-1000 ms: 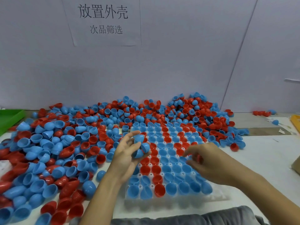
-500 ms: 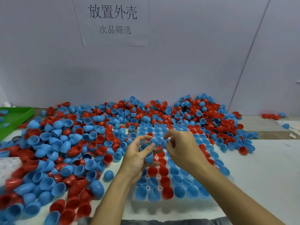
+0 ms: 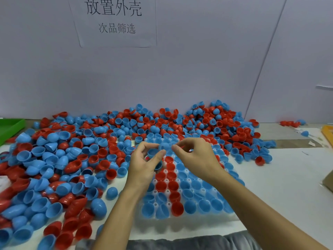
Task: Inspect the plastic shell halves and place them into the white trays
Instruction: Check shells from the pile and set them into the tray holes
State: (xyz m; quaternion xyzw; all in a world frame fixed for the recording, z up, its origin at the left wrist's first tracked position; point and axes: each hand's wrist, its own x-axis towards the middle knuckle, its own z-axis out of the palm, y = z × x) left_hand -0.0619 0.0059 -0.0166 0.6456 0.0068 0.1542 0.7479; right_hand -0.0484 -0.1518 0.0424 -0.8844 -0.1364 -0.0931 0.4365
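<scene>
Covering white table [image 3: 288,177]: red, blue shells [image 3: 72,159]

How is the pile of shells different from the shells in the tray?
The pile is jumbled, its shells tipped every way; the tray shells sit in neat rows, open side up. The pile lies on the table; the tray shells rest in white tray pockets. Both mix red and blue.

You're looking at red and blue shell halves [image 3: 75,159] heaped from 9 to 12 o'clock. White tray [image 3: 189,218] is showing mostly blue cups, with a red column [image 3: 168,183] running down it. Green bin [image 3: 10,127] at 10 o'clock; white sign [image 3: 115,20] carrying black characters at 12.
</scene>
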